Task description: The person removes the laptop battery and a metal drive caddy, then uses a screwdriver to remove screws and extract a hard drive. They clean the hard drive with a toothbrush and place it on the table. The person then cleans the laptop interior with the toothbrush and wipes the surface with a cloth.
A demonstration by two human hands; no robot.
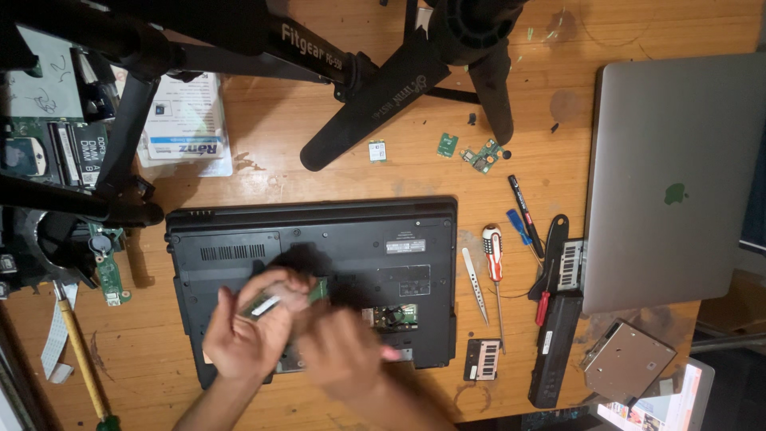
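Over the upturned black plastic laptop [311, 271], left hand [243, 339] fingers pinch a small green memory stick [263, 304] clear of its open bay; right hand [343, 355] is blurred, can't tell its grip.

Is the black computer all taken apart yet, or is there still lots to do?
Partly. A cover is off the underside of the black laptop, showing green boards inside; small boards and a battery lie loose on the table. The left hand holds a thin green memory stick over the opening; the right hand is blurred beside it. The rest of the shell looks closed.
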